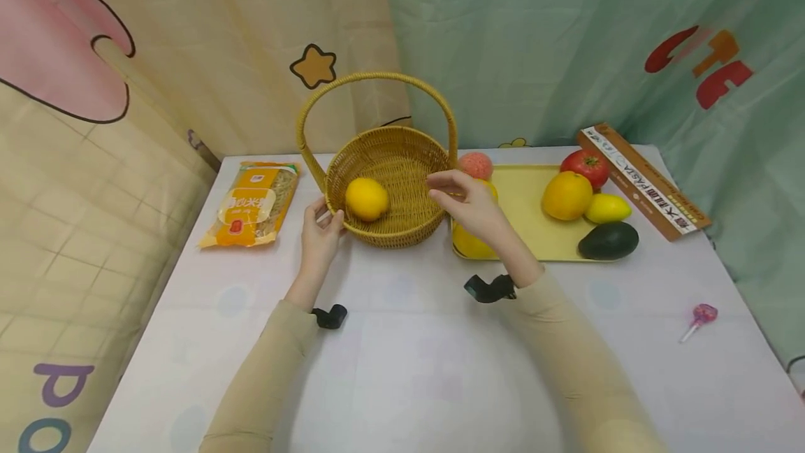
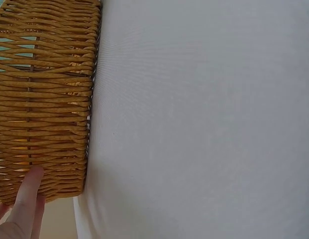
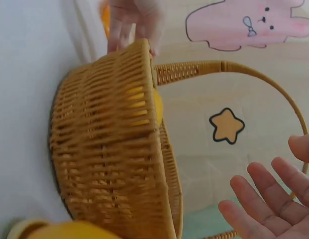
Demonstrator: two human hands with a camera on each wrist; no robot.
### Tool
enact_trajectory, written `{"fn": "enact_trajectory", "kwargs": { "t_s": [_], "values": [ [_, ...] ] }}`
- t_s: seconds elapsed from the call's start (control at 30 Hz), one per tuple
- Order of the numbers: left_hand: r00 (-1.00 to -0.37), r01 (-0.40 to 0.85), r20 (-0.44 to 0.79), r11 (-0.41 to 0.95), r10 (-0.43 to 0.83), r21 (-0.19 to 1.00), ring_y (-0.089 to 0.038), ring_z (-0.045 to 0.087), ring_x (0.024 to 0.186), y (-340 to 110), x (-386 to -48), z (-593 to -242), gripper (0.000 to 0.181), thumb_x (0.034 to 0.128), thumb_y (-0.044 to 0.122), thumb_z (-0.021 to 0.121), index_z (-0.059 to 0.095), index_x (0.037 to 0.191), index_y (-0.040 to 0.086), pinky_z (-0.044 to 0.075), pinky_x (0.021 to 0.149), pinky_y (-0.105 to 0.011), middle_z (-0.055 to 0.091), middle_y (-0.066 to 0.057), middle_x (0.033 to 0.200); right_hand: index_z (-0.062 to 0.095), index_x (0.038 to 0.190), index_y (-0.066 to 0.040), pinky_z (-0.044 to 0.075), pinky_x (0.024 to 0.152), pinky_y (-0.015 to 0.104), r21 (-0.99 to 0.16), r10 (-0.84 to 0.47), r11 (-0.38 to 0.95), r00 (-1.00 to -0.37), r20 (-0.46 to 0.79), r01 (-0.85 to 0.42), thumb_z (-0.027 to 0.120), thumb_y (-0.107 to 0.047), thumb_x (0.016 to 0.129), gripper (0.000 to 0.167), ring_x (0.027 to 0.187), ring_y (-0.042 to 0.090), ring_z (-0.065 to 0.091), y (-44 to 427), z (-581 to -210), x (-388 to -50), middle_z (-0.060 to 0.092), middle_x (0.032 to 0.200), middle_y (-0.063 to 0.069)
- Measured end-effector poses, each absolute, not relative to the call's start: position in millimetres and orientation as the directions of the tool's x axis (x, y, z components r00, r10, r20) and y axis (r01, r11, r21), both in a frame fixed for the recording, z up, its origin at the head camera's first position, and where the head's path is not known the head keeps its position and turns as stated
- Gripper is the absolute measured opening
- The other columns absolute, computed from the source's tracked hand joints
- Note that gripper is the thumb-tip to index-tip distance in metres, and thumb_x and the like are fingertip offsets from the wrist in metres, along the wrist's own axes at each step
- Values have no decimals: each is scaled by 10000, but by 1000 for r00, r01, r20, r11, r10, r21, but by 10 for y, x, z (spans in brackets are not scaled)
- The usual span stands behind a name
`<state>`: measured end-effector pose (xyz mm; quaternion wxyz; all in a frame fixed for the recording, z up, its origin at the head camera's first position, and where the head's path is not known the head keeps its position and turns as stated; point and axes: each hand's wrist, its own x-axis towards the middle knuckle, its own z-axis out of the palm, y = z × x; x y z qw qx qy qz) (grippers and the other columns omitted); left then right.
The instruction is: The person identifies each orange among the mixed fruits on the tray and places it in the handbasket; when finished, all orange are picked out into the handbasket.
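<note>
A: With twelve o'clock straight ahead, what's before us?
B: A basket, upright on the table, its handle arching from nine to three. One yellow fruit sits inside, toward nine.

A: And our hands?
B: Our left hand, at the basket's eight o'clock, pinches the rim, fingers against the outer weave. Our right hand hangs between three and four, wide, fingers parted, holding nothing, its tips pointing toward the basket's hollow.

A: Which is nearer the fruit?
B: The left: the fruit lies near it, at two o'clock, with the wicker wall between. From the right hand it lies at nine, across the hollow. It looks almost round, so we find no clear long axis.

A: Anything close to the right hand?
B: A yellow thing at the tray's nine o'clock end, largely covered by that hand; we can't tell its long axis. A pink ball is at twelve.
</note>
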<state>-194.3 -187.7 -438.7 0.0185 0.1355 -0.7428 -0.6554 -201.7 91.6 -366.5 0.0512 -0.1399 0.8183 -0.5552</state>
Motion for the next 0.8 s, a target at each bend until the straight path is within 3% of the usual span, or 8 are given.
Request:
{"fn": "enact_trajectory", "kwargs": {
  "t_s": [0.37, 0.8],
  "values": [
    [-962, -195, -167, 115, -214, 974, -255, 510, 1295, -1900, -1940, -4373, 566, 1024, 164, 523, 252, 1514, 83, 538, 1025, -368, 340, -140, 1528, 564, 1320, -44, 462, 1098, 458, -905, -215, 414, -977, 15, -104, 654, -285, 961, 441, 1249, 296, 558, 1679, -3897, -1820, 595, 1333, 152],
    [-966, -190, -161, 132, -203, 973, -256, 505, 1304, -1905, -1940, -4372, 576, 1022, 181, 528, 248, 1517, 86, 544, 1016, -353, 335, -136, 1533, 471, 1407, -32, 395, 1143, 541, -891, -246, 453, -958, -144, 18, 701, -313, 925, 603, 1349, 373, 443, 1880, -4208, -1790, 495, 1441, 190]
  ]
}}
